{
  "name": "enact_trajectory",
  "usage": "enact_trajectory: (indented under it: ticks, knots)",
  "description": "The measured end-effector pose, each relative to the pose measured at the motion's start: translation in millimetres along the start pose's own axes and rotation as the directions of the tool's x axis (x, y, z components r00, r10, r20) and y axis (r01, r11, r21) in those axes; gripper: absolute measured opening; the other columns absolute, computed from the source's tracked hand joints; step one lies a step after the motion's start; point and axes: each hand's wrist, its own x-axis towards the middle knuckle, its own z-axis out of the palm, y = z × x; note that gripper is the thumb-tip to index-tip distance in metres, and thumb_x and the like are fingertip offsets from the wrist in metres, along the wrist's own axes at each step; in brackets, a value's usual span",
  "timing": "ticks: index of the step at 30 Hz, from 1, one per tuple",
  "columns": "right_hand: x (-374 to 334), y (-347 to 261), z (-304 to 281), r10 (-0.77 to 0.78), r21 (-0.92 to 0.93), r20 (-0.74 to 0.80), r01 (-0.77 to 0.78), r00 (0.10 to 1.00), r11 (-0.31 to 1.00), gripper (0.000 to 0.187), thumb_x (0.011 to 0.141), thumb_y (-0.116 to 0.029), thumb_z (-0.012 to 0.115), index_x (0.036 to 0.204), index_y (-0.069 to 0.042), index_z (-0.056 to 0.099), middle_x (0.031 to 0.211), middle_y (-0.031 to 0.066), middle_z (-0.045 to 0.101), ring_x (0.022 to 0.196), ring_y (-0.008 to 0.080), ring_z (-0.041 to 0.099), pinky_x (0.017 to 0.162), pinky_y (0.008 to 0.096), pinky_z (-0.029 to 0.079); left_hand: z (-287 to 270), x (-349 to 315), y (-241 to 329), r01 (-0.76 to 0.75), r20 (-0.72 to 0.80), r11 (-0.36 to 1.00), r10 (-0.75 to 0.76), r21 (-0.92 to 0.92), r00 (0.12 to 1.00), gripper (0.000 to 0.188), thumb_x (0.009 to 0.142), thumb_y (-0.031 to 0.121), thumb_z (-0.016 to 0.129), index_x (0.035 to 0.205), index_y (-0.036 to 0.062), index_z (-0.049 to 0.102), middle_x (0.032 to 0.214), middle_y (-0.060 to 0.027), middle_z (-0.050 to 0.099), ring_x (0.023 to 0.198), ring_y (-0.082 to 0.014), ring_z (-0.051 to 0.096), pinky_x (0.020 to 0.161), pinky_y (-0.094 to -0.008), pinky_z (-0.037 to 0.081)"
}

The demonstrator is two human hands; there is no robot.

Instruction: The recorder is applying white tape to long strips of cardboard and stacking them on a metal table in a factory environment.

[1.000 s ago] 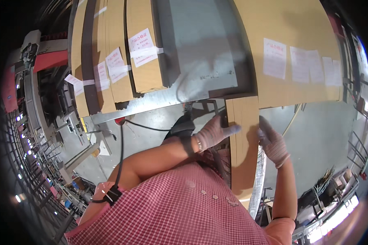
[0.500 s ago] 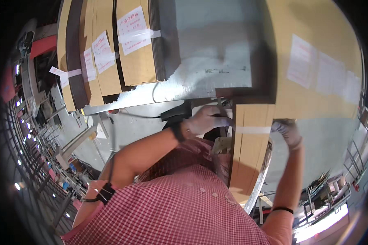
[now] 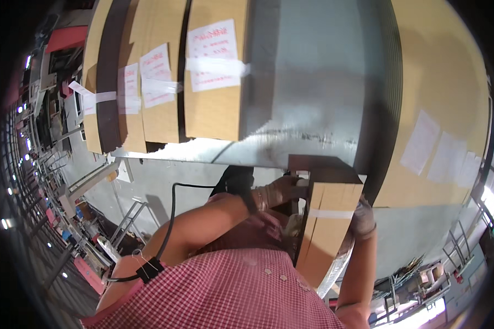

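A narrow bundle of brown cardboard strips (image 3: 324, 241) stands upright in front of me, with a band of clear whitish tape (image 3: 328, 214) across its upper part. My left hand (image 3: 277, 193), in a thin pale glove, is curled against the bundle's left side, its fingertips partly in shadow. On the opposite side my gloved right hand (image 3: 362, 220) closes around the right edge by the tape's end. Both hands touch the bundle; the fingers' far parts are hidden behind it.
Beyond the bundle lies a grey metal-topped table (image 3: 318, 82). Cardboard stacks (image 3: 214, 115) with taped white paper labels (image 3: 211, 55) stand on its left. A large cardboard stack (image 3: 439, 71) with several papers is at the right. A black cable (image 3: 174, 208) loops by my left arm.
My right hand has come in from the stretched tape to the bundle's right edge. The tape now lies flat across the bundle. My left hand has shifted lower in view, and the view has moved.
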Motion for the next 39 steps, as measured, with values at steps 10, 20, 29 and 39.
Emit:
enact_trajectory:
  ticks: [10,20,29,39]
  knots:
    - [-51.4,1.4,136.6,-0.668,-0.979,-0.175,-0.055,0.723,0.197,0.106,0.065,-0.031,0.085,0.148,0.006,0.029,0.142,0.0364,0.039,0.127,0.0522,0.044,0.107,0.0522,0.039,-14.7,-22.6,24.0,-0.293,-0.149,0.955,0.295,0.035,0.944,0.013,0.084,0.013,0.077,0.095,0.0062,0.073,0.1,-0.0027,0.071,0.088,-0.0091,0.065,0.076,-0.0284,0.055]
    - [-56.2,20.1,115.1,-0.622,-0.854,-0.274,0.112,0.733,0.508,0.1,0.068,-0.032,0.087,0.144,0.006,0.033,0.132,0.0275,0.053,0.118,0.0423,0.056,0.099,0.0477,0.047,71.1,-81.4,81.7,-0.386,0.029,0.406,0.658,0.828,0.753,0.024,0.073,0.018,0.074,0.092,0.0063,0.066,0.087,-0.0148,0.067,0.083,-0.0356,0.066,0.075,-0.0424,0.052]
    - [-90.9,-105.4,119.5,-0.387,-0.93,0.337,0.368,0.858,0.005,0.049,0.082,-0.041,0.072,0.119,-0.01,0.065,0.106,0.0166,0.069,0.094,0.0401,0.066,0.076,0.0443,0.052,55.5,-29.1,29.5,-0.451,-0.072,0.759,0.542,0.47,0.837,0.034,0.084,0.021,0.071,0.115,0.0092,0.062,0.096,-0.011,0.07,0.09,-0.0308,0.068,0.079,-0.0387,0.053]
    - [-19.2,-11.8,28.7,-0.53,-0.915,-0.129,0.105,0.838,0.389,0.026,0.087,-0.029,0.063,0.099,-0.008,0.07,0.095,0.021,0.069,0.089,0.0427,0.064,0.076,0.0441,0.053,92.3,-67.0,75.5,-0.274,-0.015,0.345,0.645,0.898,0.764,0.036,0.084,0.029,0.076,0.112,0.009,0.065,0.092,-0.009,0.071,0.071,-0.0249,0.065,0.073,-0.0338,0.052]
